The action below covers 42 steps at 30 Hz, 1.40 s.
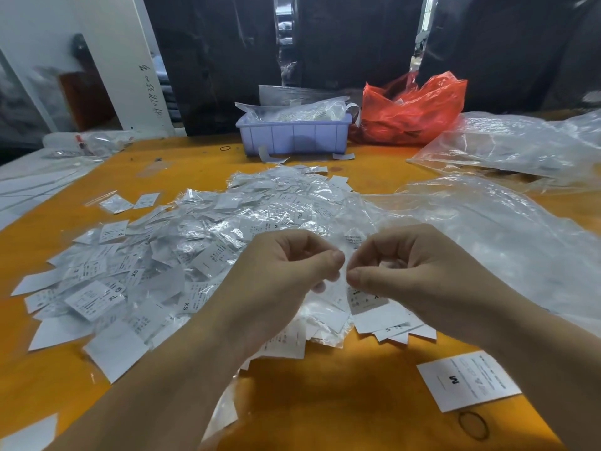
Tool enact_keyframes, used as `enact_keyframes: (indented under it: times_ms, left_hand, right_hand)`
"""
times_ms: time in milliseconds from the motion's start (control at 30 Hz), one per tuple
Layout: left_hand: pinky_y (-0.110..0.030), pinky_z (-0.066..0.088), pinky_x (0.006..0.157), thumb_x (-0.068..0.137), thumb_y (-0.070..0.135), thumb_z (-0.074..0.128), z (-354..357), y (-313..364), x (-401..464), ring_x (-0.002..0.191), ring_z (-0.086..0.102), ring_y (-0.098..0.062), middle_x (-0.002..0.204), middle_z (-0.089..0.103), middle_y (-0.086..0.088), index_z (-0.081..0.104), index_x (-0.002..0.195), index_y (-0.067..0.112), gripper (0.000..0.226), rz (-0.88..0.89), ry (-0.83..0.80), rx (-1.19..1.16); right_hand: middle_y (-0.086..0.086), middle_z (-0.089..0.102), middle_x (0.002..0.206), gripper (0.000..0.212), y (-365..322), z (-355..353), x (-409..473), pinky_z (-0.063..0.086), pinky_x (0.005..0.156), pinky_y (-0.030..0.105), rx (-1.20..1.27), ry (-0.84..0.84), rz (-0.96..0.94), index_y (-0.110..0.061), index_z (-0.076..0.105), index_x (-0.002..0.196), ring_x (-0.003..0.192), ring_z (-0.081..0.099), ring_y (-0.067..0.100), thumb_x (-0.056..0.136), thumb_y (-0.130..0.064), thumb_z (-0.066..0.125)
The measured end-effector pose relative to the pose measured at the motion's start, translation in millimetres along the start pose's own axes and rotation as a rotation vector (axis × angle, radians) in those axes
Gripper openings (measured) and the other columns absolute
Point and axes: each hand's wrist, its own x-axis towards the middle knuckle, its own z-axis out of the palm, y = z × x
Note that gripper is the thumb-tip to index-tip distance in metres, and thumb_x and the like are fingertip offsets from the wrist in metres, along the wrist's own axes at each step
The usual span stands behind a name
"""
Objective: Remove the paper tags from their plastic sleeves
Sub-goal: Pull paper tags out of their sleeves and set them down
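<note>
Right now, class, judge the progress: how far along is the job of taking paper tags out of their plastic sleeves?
Done: a bare tag marked M lies loose on the orange table. In hand: the left hand and right hand pinch one clear sleeve between them. Left: a large heap of sleeved tags behind the hands, so most work appears to remain.

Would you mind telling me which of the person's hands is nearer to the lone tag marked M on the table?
Right. The right hand is above the tag marked M, almost over it; the left hand is further off, up and to its left.
</note>
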Motion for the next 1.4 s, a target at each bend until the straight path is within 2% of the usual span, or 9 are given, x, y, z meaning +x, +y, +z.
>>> enact_keyframes:
  times_ms: [100,167,367,533,667,800,1000,1167,1400]
  left_hand:
    - [-0.014,0.046,0.052,0.083,0.028,0.070,0,0,0,0.058,0.060,-0.002,0.068,0.070,0.004,0.072,0.078,0.015,0.014,0.001,0.031,-0.062]
    - [-0.016,0.048,0.052,0.076,0.033,0.069,0,2,-1,0.057,0.059,-0.003,0.067,0.069,0.004,0.071,0.078,0.014,0.019,-0.006,0.030,-0.109]
    - [-0.020,0.048,0.052,0.066,0.038,0.070,3,5,-1,0.059,0.060,-0.006,0.067,0.069,0.004,0.071,0.078,0.015,0.026,-0.025,-0.010,-0.163]
    - [-0.019,0.048,0.050,0.066,0.037,0.069,5,6,-2,0.057,0.060,-0.006,0.066,0.068,0.004,0.071,0.078,0.013,0.027,-0.008,-0.029,-0.162]
    - [-0.019,0.048,0.050,0.066,0.036,0.069,5,6,-1,0.058,0.060,-0.007,0.066,0.069,0.003,0.071,0.078,0.013,0.026,-0.011,-0.032,-0.168]
    - [-0.018,0.048,0.050,0.066,0.036,0.069,5,6,-2,0.058,0.061,-0.006,0.067,0.069,0.003,0.071,0.079,0.013,0.026,-0.008,-0.034,-0.158]
    - [-0.017,0.048,0.050,0.065,0.039,0.069,5,5,-1,0.057,0.060,-0.005,0.067,0.069,0.005,0.072,0.078,0.015,0.027,-0.007,-0.032,-0.140]
    - [-0.016,0.048,0.050,0.066,0.040,0.069,5,3,-1,0.057,0.061,-0.003,0.067,0.070,0.005,0.072,0.076,0.019,0.024,-0.008,-0.032,-0.118]
    - [-0.016,0.047,0.049,0.068,0.039,0.070,5,3,0,0.057,0.060,-0.003,0.067,0.069,0.005,0.072,0.078,0.017,0.024,-0.016,-0.018,-0.114]
  right_hand:
    - [-0.001,0.069,0.070,0.006,-4,-8,0,0.041,0.045,0.010,0.161,0.075,-0.007,-0.016,0.075,0.080,0.050,0.057,0.000,0.077,-0.012,0.072]
    - [-0.001,0.069,0.072,0.016,-4,-13,1,0.037,0.042,0.007,0.286,0.197,-0.004,-0.015,0.075,0.081,0.043,0.053,-0.002,0.078,0.000,0.071]
    - [-0.002,0.062,0.062,0.014,-6,-11,0,0.027,0.035,0.019,0.539,0.320,0.029,-0.013,0.072,0.082,0.036,0.028,0.007,0.078,0.000,0.070]
    - [0.000,0.061,0.063,0.014,-7,-6,0,0.026,0.034,0.018,0.574,0.267,0.025,-0.011,0.071,0.082,0.036,0.031,0.006,0.072,-0.002,0.072]
    - [-0.002,0.063,0.064,0.016,-7,-7,0,0.035,0.042,0.010,0.517,0.330,-0.005,-0.011,0.071,0.082,0.039,0.046,0.002,0.076,0.004,0.072]
    - [0.000,0.063,0.065,0.015,-4,-8,0,0.029,0.039,0.021,0.510,0.344,0.037,-0.015,0.073,0.080,0.037,0.034,0.005,0.078,0.000,0.072]
    - [0.000,0.061,0.059,0.014,-5,-6,0,0.026,0.035,0.018,0.559,0.290,0.060,-0.010,0.072,0.083,0.035,0.031,0.004,0.078,0.002,0.071]
    - [-0.009,0.048,0.042,0.013,-6,-5,0,0.026,0.036,0.017,0.561,0.282,0.105,-0.010,0.071,0.087,0.034,0.027,0.005,0.079,0.001,0.069]
    - [-0.006,0.034,0.042,0.012,-4,-8,0,0.028,0.039,0.019,0.580,0.302,0.184,-0.015,0.073,0.081,0.036,0.023,0.008,0.079,-0.003,0.071]
